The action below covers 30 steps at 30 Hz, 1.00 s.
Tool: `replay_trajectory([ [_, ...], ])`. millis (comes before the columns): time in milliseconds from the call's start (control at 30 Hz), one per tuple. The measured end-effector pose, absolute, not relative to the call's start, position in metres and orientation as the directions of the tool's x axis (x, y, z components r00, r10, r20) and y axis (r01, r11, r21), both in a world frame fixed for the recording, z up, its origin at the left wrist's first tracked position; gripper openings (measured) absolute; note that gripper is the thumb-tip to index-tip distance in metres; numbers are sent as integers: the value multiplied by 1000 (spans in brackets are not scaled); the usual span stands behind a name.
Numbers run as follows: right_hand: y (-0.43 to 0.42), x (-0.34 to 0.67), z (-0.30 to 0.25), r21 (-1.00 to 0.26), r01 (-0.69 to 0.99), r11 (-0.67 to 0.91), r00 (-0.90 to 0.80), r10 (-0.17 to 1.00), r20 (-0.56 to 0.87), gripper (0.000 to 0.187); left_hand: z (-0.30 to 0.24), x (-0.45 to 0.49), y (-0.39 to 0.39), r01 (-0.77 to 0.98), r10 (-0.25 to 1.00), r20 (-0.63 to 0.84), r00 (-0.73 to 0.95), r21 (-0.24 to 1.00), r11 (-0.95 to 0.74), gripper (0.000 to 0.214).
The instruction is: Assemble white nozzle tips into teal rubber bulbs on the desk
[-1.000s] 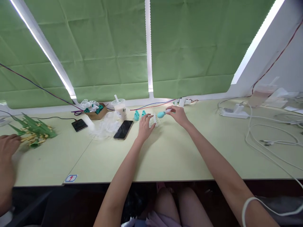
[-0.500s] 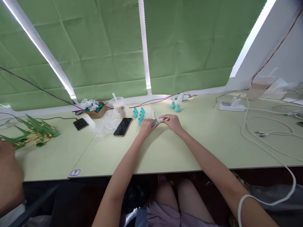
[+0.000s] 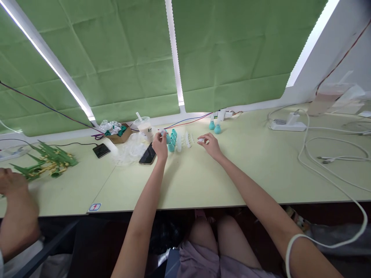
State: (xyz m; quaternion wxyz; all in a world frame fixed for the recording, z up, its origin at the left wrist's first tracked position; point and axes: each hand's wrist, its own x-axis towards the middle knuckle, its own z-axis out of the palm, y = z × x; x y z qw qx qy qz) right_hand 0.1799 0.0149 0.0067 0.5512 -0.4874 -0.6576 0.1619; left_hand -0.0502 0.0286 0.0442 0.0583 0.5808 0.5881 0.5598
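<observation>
My left hand (image 3: pixel 160 146) is at the left end of a group of teal rubber bulbs (image 3: pixel 171 146) with open necks. Its fingers are pinched at a teal bulb, which they partly hide. Right of the bulbs, clear white tubes (image 3: pixel 179 143) and small white pieces (image 3: pixel 188 140) lie in rows. Beside these rows, my right hand (image 3: pixel 212 145) hovers low with thumb and forefinger closed on a small white piece (image 3: pixel 200 140). Farther back stand two teal bulbs (image 3: pixel 217 129) fitted with clear tubes.
A phone (image 3: pixel 147 154), crumpled plastic bag (image 3: pixel 130 150), drink cup (image 3: pixel 145 129) and cardboard box (image 3: pixel 121 136) are left of my hands. Another person's hand (image 3: pixel 13 183) is near green plastic stems (image 3: pixel 55 160). White cables (image 3: pixel 324 144) and a power strip (image 3: pixel 288 125) lie right.
My hands have parted. The left moved left to the bulbs; the right stayed near the white pieces. The teal-and-white part is no longer held between both hands.
</observation>
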Motion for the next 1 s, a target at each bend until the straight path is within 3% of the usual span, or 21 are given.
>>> replay_trajectory([
  [133,27,184,-8,-751,456,477,-40,854,518,14,41,-81,66,545,781,460,-422,817,-187,30],
  [333,25,188,-6,-694,588,416,-30,868,495,18,22,-102,107,604,810,465,-357,777,-180,29],
  [600,34,187,-7,-716,495,493,1,823,568,12,9,-106,111,580,864,394,-313,800,-155,27],
  [1000,27,184,-4,-782,427,453,-32,873,487,12,-5,-110,107,588,854,414,-315,792,-166,31],
])
